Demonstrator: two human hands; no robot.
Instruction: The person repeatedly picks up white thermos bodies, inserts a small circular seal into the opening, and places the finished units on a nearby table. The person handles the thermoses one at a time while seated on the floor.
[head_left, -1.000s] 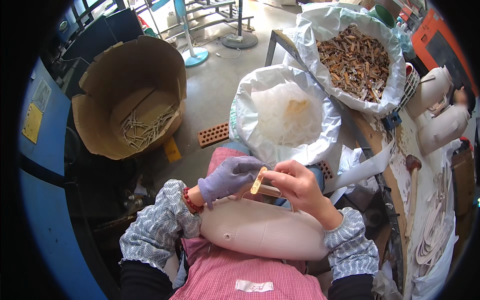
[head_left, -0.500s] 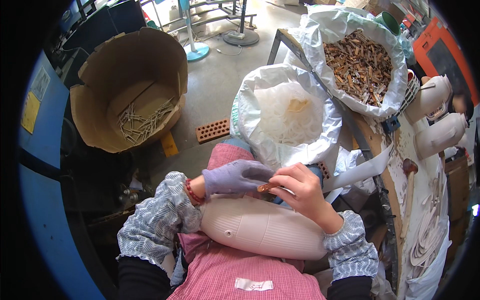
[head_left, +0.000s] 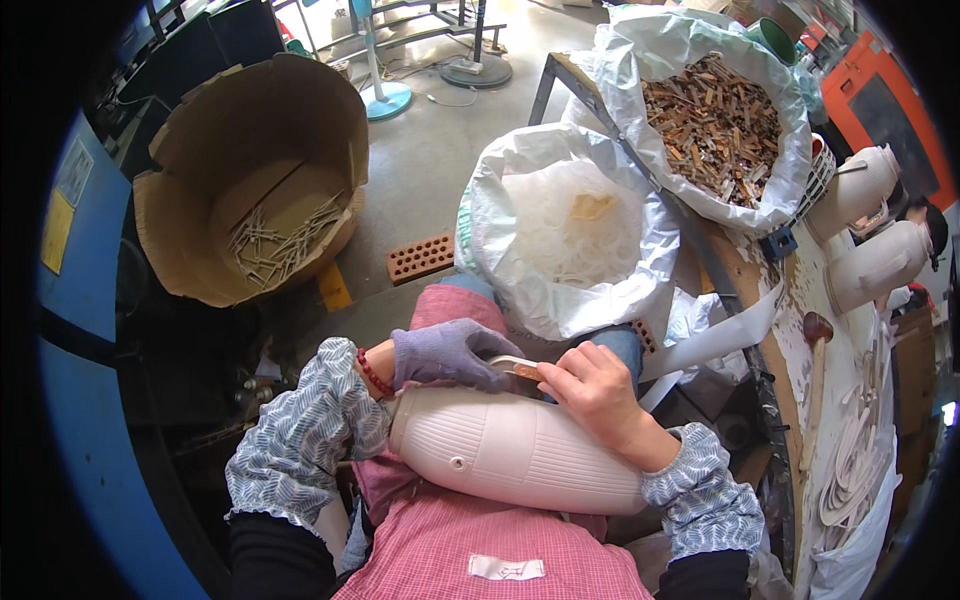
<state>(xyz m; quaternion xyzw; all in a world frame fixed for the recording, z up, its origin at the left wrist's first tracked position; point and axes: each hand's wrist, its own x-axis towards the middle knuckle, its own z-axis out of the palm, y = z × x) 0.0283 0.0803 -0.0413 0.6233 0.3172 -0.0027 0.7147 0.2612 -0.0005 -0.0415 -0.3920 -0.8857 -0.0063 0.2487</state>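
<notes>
Ribbed vessel (head_left: 520, 452) across the lap, sack (head_left: 570, 230) ahead, cardboard box (head_left: 255, 180) left.

Down on the grey concrete floor (head_left: 420, 170): an open cardboard box (head_left: 255, 185) at left, one red brick (head_left: 420, 257) beside a white sack (head_left: 570, 225). Off right, a paint-spattered workbench (head_left: 800, 300) bearing two pale vases (head_left: 870, 225) and a wooden mallet (head_left: 815, 350).

Bright, even daylight fills the scene, strongest on the pale grey concrete floor (head_left: 440, 170) at the top. Shadows are soft. Heavy fisheye bending curves straight edges, and a black vignette darkens the corners. Focus is sharp at centre, softer toward the rim.
</notes>
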